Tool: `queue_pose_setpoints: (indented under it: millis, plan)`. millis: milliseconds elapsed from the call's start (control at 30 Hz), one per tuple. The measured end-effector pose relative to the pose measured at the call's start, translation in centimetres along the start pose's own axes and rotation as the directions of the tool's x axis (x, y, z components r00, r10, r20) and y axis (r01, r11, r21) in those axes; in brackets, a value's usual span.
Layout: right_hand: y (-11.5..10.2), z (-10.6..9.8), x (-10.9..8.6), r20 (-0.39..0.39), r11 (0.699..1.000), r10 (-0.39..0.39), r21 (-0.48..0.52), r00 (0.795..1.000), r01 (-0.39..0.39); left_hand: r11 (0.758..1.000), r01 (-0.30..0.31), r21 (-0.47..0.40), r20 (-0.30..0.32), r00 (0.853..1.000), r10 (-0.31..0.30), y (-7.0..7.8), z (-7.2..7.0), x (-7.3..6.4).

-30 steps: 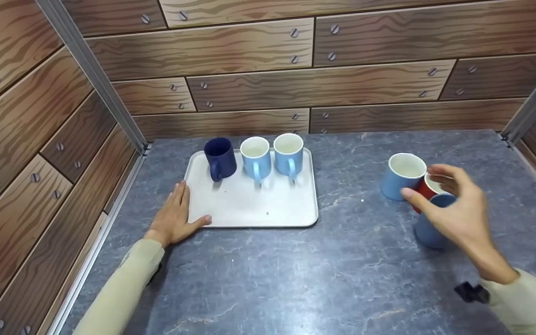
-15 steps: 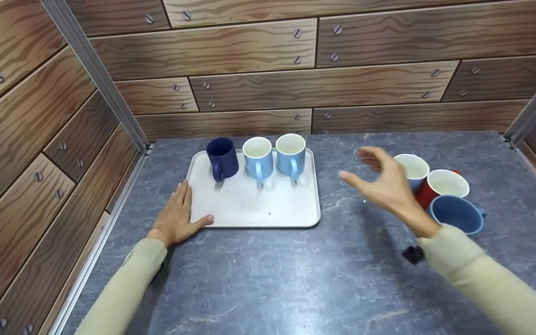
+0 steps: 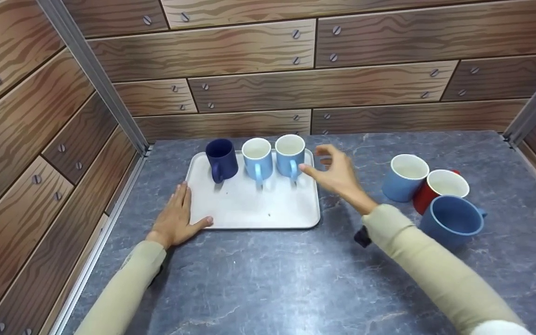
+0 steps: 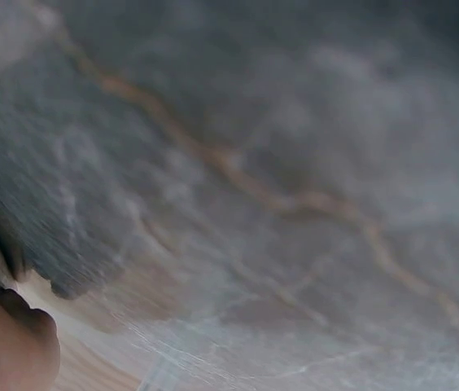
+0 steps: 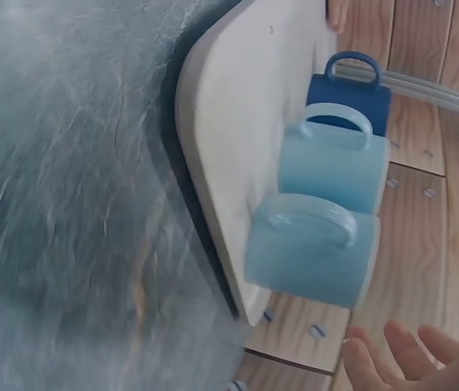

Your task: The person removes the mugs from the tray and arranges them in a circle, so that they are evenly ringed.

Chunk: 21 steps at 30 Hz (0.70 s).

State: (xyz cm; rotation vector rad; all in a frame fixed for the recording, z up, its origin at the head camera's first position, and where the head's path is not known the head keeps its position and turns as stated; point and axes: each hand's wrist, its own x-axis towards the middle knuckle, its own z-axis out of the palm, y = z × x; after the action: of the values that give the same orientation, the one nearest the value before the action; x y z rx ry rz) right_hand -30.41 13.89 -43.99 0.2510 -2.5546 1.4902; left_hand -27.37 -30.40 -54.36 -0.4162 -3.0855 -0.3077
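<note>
Touching the tray (image 3: 249, 204), perhaps to steady it, the left hand (image 3: 175, 219) lies outstretched, gripping nothing; the right hand (image 3: 337, 173), loosely curved and empty, hangs beside three mugs (image 3: 253, 165) lined up on the tray.

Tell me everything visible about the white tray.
The white tray is a rectangle with rounded corners and a thin raised rim, smooth and plastic-looking, with small dark specks. It lies flat on the gray table. A navy mug and two light-blue mugs stand upright along its far side. The left hand touches its left edge.
</note>
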Motion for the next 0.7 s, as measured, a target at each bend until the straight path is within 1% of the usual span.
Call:
queue_pose_setpoints:
  millis: [67,200,300,400,533,700]
  plan:
    - [0.4,0.9,0.5,-0.004,1.000,0.020,0.007,1.000,-0.020,1.000,0.009,0.005,0.012,1.000,-0.009,0.0,0.0,0.1]
    - [1.2,2.7,1.2,-0.013,0.997,0.072,0.033,0.997,-0.071,1.000,0.012,0.004,0.016,1.000,-0.012,-0.1,0.0,0.1]
    - [1.7,4.1,1.4,-0.031,0.994,0.093,0.061,0.995,-0.091,1.000,0.009,0.003,0.013,1.000,-0.009,-0.2,0.0,0.1]
    - [2.3,5.5,1.5,-0.056,0.992,0.087,0.098,0.995,-0.081,1.000,0.004,0.002,0.003,1.000,-0.004,-0.3,0.1,0.1]
    - [2.9,7.0,1.5,-0.107,0.988,0.079,0.143,0.991,-0.063,1.000,-0.004,-0.003,-0.010,1.000,0.004,-0.4,0.1,0.2]
    - [3.1,8.1,1.5,-0.177,0.983,0.088,0.176,0.980,-0.057,1.000,-0.005,0.002,-0.005,1.000,0.005,-0.3,0.0,0.1]
